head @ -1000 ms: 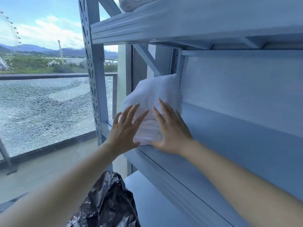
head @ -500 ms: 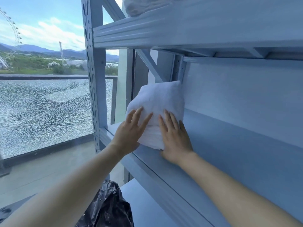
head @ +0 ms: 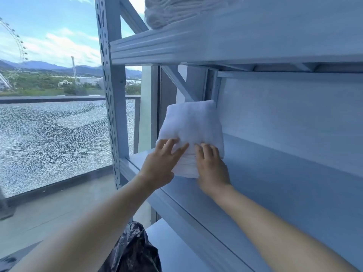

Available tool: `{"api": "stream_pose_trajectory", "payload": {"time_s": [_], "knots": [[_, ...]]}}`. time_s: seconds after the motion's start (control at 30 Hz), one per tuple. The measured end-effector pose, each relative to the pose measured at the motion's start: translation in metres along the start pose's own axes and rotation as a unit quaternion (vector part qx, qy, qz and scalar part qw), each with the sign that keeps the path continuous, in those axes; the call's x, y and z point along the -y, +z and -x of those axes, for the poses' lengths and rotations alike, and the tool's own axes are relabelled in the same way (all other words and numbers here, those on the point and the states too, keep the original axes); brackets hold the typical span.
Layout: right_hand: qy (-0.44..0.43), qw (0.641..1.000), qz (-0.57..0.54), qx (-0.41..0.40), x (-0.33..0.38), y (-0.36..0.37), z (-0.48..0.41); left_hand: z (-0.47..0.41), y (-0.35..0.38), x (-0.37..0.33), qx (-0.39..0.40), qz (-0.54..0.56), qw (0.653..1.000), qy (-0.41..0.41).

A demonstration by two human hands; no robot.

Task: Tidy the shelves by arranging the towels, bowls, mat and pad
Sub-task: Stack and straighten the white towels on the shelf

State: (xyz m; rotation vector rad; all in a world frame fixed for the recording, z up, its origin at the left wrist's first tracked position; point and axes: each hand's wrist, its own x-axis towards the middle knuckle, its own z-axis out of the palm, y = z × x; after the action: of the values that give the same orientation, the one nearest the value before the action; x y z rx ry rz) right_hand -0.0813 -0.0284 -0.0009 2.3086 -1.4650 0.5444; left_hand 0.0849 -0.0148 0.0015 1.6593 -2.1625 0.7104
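Pushed deeper along the shelf since a second ago: the folded white towel (head: 191, 124), far end now up against the rear corner upright (head: 211, 85), with both hands slid down to its near end. At the centre of the frame, the left hand (head: 159, 163), fingers spread and fairly straight, pressing on the towel's near left corner. Just to its right, the right hand (head: 211, 167), fingers close together and laid over the towel's near edge, palm against the folded layers. Nothing pinched by either hand. Lying flat at the left end of the middle shelf (head: 275, 183), that towel, a little right of the frame's centre. Across the upper part of the frame, the upper shelf (head: 216, 42), carrying a ribbed white cloth (head: 176, 10) at the top edge. Left of the hands, a perforated front post (head: 112, 95). Beyond it, filling the left half of the frame, a cracked glass panel (head: 53, 140), and at far upper left a Ferris wheel (head: 18, 42). At bottom centre, a crumpled black plastic bag (head: 131, 250) beside the lower shelf (head: 176, 250)
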Motion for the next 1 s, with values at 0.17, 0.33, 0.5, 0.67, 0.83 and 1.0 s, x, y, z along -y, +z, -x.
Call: {"api": "stream_pose_trajectory", "payload": {"time_s": [0.17, 0.33, 0.5, 0.67, 0.83, 1.0], "knots": [[-0.005, 1.000, -0.003, -0.021, -0.003, -0.011, 0.023, 0.021, -0.012, -0.013, -0.013, 0.031, 0.999, 0.006], [0.006, 0.999, 0.011, -0.030, 0.000, -0.034, 0.063, 0.053, -0.031, -0.029, -0.042, 0.072, 0.996, 0.040], [0.011, 0.998, 0.035, -0.048, -0.004, -0.063, 0.122, 0.092, -0.046, -0.052, -0.114, 0.073, 0.983, 0.122], [0.024, 0.995, 0.034, -0.092, -0.015, -0.094, 0.184, 0.121, -0.050, -0.082, -0.155, 0.187, 0.963, 0.120], [0.050, 0.992, 0.065, -0.096, -0.021, -0.111, 0.220, 0.120, -0.069, -0.114, -0.105, 0.268, 0.948, 0.138], [0.126, 0.972, 0.186, -0.074, -0.006, -0.107, 0.223, 0.119, -0.075, -0.123, -0.117, 0.282, 0.943, 0.134]]}}
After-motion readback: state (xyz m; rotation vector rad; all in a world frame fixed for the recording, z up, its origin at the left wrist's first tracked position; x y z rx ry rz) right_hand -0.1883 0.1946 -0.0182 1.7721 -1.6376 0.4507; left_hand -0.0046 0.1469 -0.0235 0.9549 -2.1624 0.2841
